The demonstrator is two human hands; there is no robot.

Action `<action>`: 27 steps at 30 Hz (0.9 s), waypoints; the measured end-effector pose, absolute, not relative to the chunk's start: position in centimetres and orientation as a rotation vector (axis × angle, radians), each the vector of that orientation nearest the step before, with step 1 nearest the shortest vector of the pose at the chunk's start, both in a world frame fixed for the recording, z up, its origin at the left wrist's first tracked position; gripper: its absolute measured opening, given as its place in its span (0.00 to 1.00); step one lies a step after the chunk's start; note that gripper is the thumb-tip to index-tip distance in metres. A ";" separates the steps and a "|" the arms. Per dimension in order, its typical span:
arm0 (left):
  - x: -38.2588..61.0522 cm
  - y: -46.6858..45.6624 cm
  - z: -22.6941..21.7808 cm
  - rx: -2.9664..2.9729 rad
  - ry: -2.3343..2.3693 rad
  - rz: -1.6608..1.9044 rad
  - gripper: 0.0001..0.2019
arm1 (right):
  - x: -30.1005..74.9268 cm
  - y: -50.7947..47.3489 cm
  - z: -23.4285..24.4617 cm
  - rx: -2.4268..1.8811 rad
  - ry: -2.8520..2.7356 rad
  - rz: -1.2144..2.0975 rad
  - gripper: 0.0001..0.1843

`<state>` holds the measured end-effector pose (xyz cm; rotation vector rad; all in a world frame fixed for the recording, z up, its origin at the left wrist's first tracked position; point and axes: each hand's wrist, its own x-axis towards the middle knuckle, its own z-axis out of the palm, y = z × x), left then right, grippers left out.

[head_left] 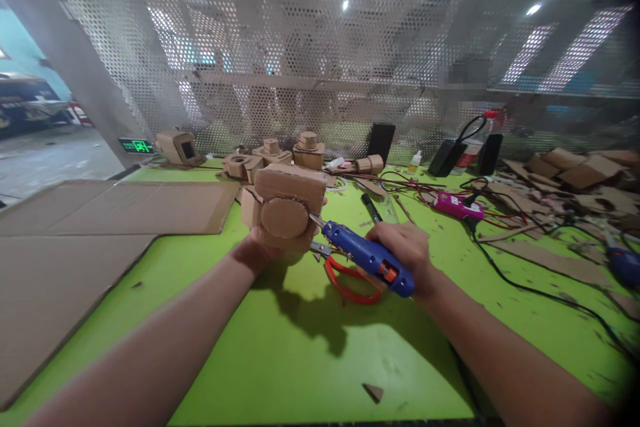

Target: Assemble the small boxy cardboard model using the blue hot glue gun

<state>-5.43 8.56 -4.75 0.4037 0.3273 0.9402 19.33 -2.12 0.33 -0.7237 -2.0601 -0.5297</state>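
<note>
In the head view my left hand (pixel 267 245) holds up a cardboard model (pixel 286 217), a boxy body with a round disc on its near face. Most of that hand's fingers are hidden behind the cardboard. My right hand (pixel 407 250) is wrapped round a blue hot glue gun (pixel 363 255), tilted so its metal nozzle meets the right edge of the disc. Below the glue gun, red-handled scissors (pixel 350 293) lie on the green table (pixel 260 373), partly covered. A black marker (pixel 371 208) rests just beyond my right hand.
Flat cardboard sheets (pixel 75 280) cover the table's left. Several cardboard pieces (pixel 307 150) stand along the back by a perforated metal screen (pixel 310 60). A pink power strip (pixel 457 205) with cables and a heap of cardboard scraps (pixel 580 173) lie right. A small offcut (pixel 373 391) is near the front.
</note>
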 end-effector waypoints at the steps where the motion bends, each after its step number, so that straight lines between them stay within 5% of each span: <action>1: -5.4 8.5 -4.6 0.408 0.356 0.931 0.26 | 19.3 -2.1 0.3 -0.722 -2.061 -0.530 0.08; 27: -4.6 6.4 -1.6 0.468 0.380 0.981 0.26 | 19.1 -1.9 0.7 -0.679 -2.148 -0.486 0.06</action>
